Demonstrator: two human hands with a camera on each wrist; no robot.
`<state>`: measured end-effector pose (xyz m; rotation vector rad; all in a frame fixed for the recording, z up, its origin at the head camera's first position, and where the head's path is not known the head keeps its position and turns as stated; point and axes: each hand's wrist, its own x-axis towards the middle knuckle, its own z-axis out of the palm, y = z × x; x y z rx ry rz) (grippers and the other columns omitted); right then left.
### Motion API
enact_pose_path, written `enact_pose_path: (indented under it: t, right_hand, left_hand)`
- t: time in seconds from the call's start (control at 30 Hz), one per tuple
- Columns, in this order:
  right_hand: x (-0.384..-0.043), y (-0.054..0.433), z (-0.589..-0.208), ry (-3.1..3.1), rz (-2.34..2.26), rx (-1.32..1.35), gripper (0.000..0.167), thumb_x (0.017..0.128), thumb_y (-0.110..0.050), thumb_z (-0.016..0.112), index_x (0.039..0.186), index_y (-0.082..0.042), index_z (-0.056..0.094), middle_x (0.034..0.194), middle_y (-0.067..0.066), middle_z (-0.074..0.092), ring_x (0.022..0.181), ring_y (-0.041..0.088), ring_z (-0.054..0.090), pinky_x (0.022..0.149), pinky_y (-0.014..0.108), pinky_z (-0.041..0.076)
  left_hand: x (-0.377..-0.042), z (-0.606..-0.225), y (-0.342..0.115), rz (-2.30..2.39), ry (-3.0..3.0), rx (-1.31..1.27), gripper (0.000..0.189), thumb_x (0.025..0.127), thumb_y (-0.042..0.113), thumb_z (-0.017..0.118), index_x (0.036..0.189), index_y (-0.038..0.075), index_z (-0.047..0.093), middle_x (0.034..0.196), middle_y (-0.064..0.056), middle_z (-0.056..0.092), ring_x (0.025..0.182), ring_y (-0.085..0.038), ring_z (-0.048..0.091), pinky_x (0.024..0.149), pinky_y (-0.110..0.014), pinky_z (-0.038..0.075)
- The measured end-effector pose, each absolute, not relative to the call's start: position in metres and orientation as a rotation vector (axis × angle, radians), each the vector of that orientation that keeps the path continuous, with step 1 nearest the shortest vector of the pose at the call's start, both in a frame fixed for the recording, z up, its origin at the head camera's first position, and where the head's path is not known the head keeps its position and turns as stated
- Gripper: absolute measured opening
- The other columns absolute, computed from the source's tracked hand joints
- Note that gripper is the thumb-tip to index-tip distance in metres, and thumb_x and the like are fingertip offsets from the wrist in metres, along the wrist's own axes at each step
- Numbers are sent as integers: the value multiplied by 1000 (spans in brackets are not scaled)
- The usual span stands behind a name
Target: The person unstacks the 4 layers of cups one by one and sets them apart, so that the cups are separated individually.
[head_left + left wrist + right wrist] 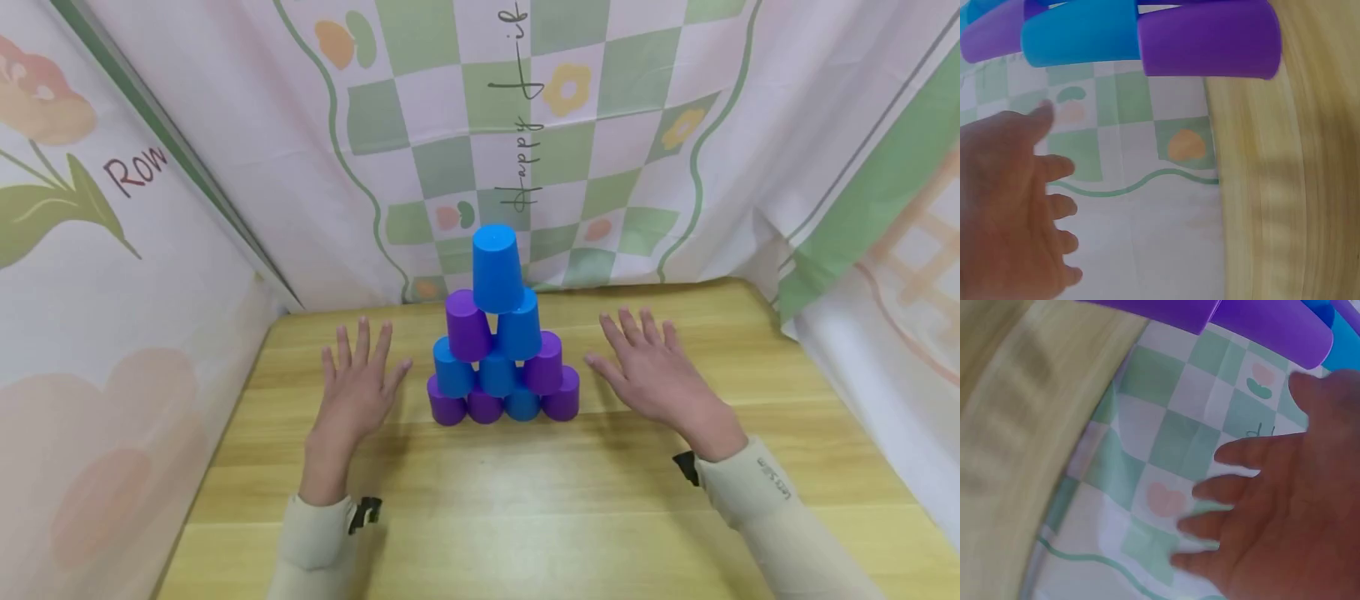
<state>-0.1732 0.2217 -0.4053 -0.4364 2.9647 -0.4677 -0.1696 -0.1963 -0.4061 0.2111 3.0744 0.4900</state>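
Blue and purple cups stand upside down in a stacked pyramid on the wooden table. At its top is a single blue cup (497,268). Below it sit a purple cup (467,327) and a blue cup (520,332); the two lower rows mix both colours. My left hand (356,396) is spread to the left of the pyramid, apart from the cups. To the right, my right hand (656,375) is likewise spread, touching no cup. Both wrist views show straight fingers with nothing held, beside the nearest bottom purple cup (1210,40) on the left side.
The wooden table (480,517) stretches in front of the pyramid and to both sides. A checkered curtain (435,167) hangs just behind the table's far edge. More printed cloth (112,333) borders the left side, and a green-striped curtain (847,242) the right.
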Motion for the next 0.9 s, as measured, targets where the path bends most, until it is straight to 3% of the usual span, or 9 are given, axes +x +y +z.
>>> enact_pose_path:
  t: [0.13, 0.27, 0.37, 0.53, 0.7, 0.9]
  right_hand:
    - [-175, 223, -409, 2912, -653, -497, 62, 113, -34, 38, 160, 7, 33, 162, 33, 38, 148, 54, 39, 121, 69, 33]
    - [-179, 222, -420, 2857, -803, -566, 54, 100, -13, 55, 148, 11, 48, 142, 35, 59, 127, 52, 60, 106, 66, 51]
    - [-183, 219, -431, 2791, -876, -599, 57, 96, -13, 64, 146, 11, 51, 140, 34, 60, 124, 51, 61, 103, 65, 53]
    - [-188, 212, -445, 2685, -938, -581, 70, 93, -20, 76, 149, 10, 47, 148, 33, 55, 131, 52, 57, 108, 65, 49]
    - [-191, 207, -453, 2667, -958, -569, 80, 89, -26, 82, 151, 9, 46, 149, 31, 55, 134, 51, 55, 110, 66, 48]
    - [-190, 203, -459, 2655, -1005, -561, 75, 88, -27, 84, 147, 4, 51, 141, 23, 64, 130, 47, 59, 109, 66, 49]
  left_hand:
    - [-173, -396, -193, 762, 3105, 302, 74, 112, 57, 20, 170, 11, 14, 177, -17, 2, 163, -40, -9, 129, -66, -4]
    - [-173, -378, -183, 1140, 3102, 422, 69, 114, 51, 25, 168, 8, 23, 176, -12, 19, 164, -32, 13, 133, -55, 12]
    - [-174, -361, -172, 1400, 3078, 481, 64, 114, 49, 34, 166, 12, 32, 172, -7, 31, 161, -27, 26, 131, -52, 24]
    - [-177, -334, -146, 1654, 3043, 728, 55, 112, 36, 48, 161, 11, 42, 165, -6, 44, 156, -23, 38, 127, -50, 34]
    - [-181, -316, -120, 1741, 2957, 944, 58, 108, 26, 60, 160, 9, 42, 163, -7, 48, 152, -19, 43, 125, -44, 38]
    - [-186, -308, -97, 1734, 2882, 915, 70, 103, 30, 69, 163, 12, 37, 164, -8, 46, 152, -19, 44, 122, -41, 43]
